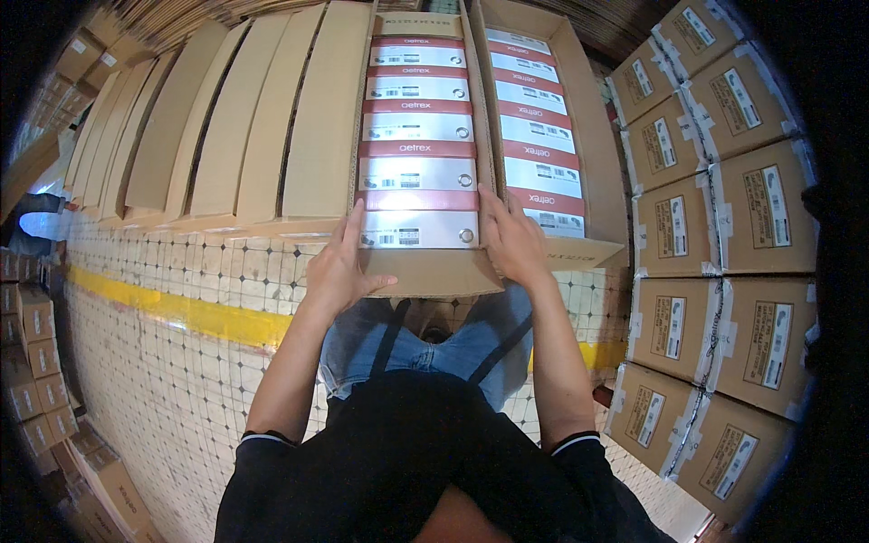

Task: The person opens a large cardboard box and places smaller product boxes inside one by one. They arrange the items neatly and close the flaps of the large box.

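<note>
A long open cardboard carton [433, 271] stands in front of me, with a row of white-and-red shoe boxes [416, 174] packed inside. Its near end lies between my two hands. My left hand [337, 271] closes round the left near corner, fingers along the side wall and thumb over the near flap. On the other side, my right hand [516, 240] grips the right wall, its fingertips beside the nearest shoe box [418, 226]. The right thumb is mostly hidden.
A second open carton [593, 136] of similar boxes stands against the right side. Several upright brown cartons [258, 118] line up to the left. Taped cartons [670, 226] are stacked at far right, smaller boxes [41, 353] at far left. A yellow stripe [181, 303] crosses the tiled floor.
</note>
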Available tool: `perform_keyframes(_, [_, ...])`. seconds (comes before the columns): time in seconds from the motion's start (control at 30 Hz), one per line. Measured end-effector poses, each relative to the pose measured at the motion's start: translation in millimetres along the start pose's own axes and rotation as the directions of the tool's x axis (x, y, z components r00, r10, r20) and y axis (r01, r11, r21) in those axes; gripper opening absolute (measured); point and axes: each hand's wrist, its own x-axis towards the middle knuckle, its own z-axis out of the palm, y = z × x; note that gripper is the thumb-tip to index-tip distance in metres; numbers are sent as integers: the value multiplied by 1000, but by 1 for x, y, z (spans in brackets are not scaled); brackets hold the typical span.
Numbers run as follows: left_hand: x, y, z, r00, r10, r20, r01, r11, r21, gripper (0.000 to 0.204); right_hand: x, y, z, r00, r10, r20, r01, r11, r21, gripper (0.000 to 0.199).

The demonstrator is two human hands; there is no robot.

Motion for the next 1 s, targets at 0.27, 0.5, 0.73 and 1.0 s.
perform_keyframes(0.27, [-2, -4, 3, 999, -7, -36, 5, 998, -68, 129, 2, -4, 8, 997, -7, -70, 3, 999, -48, 48])
perform_keyframes(0.5, [-2, 2, 1, 1000, -10, -17, 9, 996, -85, 125, 0, -5, 2, 998, -16, -59, 13, 998, -54, 48])
perform_keyframes(0.73, [24, -18, -11, 992, 70, 104, -52, 986, -160, 88, 5, -6, 6, 990, -36, -133, 22, 994, -105, 49])
perform_keyframes(1.0, [210, -51, -22, 974, 112, -199, -205, 813, -545, 50, 0, -22, 15, 979, 42, -198, -64, 992, -107, 51])
